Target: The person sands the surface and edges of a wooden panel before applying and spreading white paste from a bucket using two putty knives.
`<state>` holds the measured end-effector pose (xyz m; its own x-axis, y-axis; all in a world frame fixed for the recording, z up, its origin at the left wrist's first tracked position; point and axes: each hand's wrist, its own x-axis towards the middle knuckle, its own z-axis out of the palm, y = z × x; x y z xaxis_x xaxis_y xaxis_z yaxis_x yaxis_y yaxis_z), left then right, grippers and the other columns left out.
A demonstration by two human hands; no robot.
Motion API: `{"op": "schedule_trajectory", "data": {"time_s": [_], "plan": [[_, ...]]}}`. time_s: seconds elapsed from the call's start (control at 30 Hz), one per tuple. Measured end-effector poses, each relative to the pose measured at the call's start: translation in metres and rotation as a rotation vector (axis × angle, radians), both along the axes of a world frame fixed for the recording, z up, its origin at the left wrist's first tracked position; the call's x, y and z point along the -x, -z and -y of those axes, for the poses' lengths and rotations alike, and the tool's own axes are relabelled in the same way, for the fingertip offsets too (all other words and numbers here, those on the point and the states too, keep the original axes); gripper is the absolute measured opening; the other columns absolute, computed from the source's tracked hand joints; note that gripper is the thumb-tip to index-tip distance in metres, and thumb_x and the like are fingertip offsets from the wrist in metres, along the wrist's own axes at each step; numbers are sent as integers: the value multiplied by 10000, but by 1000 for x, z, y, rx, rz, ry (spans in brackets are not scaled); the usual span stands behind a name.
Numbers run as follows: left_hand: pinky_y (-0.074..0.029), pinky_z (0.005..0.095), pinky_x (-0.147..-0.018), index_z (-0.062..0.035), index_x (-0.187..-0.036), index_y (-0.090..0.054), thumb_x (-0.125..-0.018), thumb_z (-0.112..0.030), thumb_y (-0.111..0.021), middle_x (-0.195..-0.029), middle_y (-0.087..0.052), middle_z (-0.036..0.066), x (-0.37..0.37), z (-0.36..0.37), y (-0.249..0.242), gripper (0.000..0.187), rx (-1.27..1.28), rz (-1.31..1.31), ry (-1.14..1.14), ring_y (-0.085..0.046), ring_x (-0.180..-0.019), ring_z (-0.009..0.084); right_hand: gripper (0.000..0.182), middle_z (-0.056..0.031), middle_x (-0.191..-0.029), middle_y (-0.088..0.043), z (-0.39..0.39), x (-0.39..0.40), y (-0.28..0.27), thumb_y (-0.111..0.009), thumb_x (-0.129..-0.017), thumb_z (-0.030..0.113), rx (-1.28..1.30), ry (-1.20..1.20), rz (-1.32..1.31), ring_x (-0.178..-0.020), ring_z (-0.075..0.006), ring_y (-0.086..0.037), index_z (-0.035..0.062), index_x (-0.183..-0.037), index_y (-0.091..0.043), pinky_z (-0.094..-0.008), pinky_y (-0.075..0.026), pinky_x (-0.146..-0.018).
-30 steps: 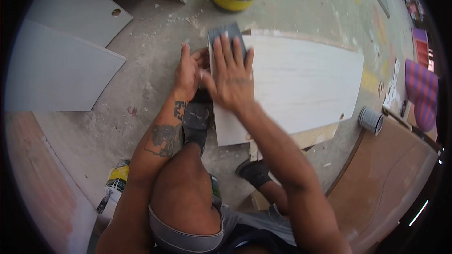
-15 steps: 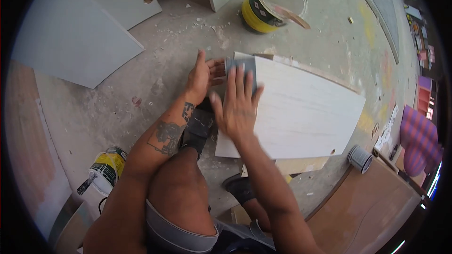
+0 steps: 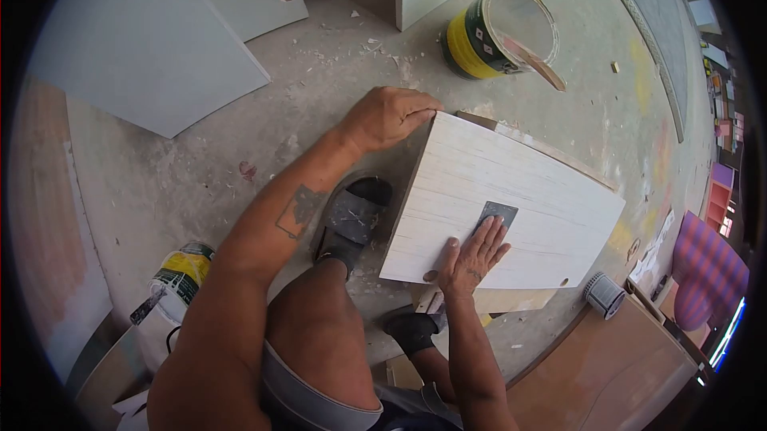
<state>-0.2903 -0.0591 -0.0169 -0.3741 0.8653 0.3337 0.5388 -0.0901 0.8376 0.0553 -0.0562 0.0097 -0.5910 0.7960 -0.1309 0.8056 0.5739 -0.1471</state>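
Note:
A white board [image 3: 543, 199] with faint grain lines lies across supports on the floor. My left hand [image 3: 389, 117] pinches the board's upper left corner, fingers pressed together. Flat on the board near its lower edge, my right hand [image 3: 477, 257] has its fingers spread, the fingertips resting on a dark grey sheet of abrasive paper [image 3: 500, 215]. One round hole shows beside the right wrist and another at the lower right corner.
A yellow and green bucket [image 3: 471, 39] with a wooden stick [image 3: 539, 70] stands beyond the board. Grey panels [image 3: 144, 39] lie upper left. A smaller paint can [image 3: 182, 279] is lower left, a grey tin [image 3: 604, 295] right, and a brown panel [image 3: 607, 367] lower right.
My right hand and the abrasive paper have moved from the board's upper left to its lower middle. My left hand, open before, has closed on the corner. The view has shifted slightly.

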Motion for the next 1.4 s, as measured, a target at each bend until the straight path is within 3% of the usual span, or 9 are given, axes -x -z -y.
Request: {"op": "schedule_trajectory", "data": {"time_s": [0.1,0.5,0.7,0.8,0.9,1.1,1.2,1.4], "plan": [[-576,401,-749,-49,-991,-725,-928,-143,-681,-946,-738,146,7,1,-10,121,37,-61,72,-712,-866,326,828,-259,-1661,-228,-1,0,2,-512,-960,422,-29,0,-8,-1560,-439,-128,-53,-1584,-249,-605,13,-1245],[-575,395,-724,-15,-942,-676,-931,-83,-645,-864,-721,152,-4,-6,-4,76,-46,5,8,-714,-802,345,846,-245,-1662,-236,0,1,0,-531,-937,436,-16,20,-8,-1566,-414,-125,-43,-1583,-267,-588,21,-1250],[-576,352,-733,7,-1018,-721,-958,-119,-639,-910,-755,153,-12,0,-5,162,79,373,-53,-743,-802,283,838,-226,-1668,-234,0,1,0,-519,-949,447,-30,18,-3,-1563,-413,-135,-28,-1589,-262,-589,14,-1252],[-576,328,-771,-11,-1110,-737,-986,-109,-622,-992,-780,112,-13,4,-3,195,141,394,-38,-741,-850,194,834,-225,-1666,-238,0,1,0,-516,-952,450,-31,17,-3,-1562,-413,-140,-27,-1588,-263,-589,12,-1252],[-566,354,-723,-16,-1034,-731,-961,-130,-650,-916,-753,157,-8,3,-2,157,128,331,-33,-734,-788,274,838,-230,-1663,-242,0,1,1,-516,-952,450,-26,19,-1,-1561,-418,-140,-32,-1588,-259,-590,11,-1251],[-550,416,-721,-24,-952,-681,-930,-136,-662,-862,-699,149,4,-2,-1,115,-10,37,35,-682,-803,354,813,-225,-1675,-225,0,1,0,-500,-959,407,-42,5,6,-1575,-387,-122,-18,-1601,-237,-559,11,-1257],[-546,429,-739,-22,-951,-653,-931,-129,-642,-869,-686,146,4,-3,-1,110,0,37,67,-677,-827,355,864,-248,-1660,-238,0,0,3,-538,-933,439,-35,5,5,-1560,-427,-129,-43,-1587,-243,-597,11,-1246],[-553,374,-735,-5,-1005,-670,-958,-94,-622,-885,-710,148,-6,-7,8,112,-33,133,-10,-705,-797,305,866,-252,-1662,-231,0,2,-1,-540,-928,436,-24,7,7,-1560,-425,-134,-40,-1588,-242,-591,13,-1249]]}}
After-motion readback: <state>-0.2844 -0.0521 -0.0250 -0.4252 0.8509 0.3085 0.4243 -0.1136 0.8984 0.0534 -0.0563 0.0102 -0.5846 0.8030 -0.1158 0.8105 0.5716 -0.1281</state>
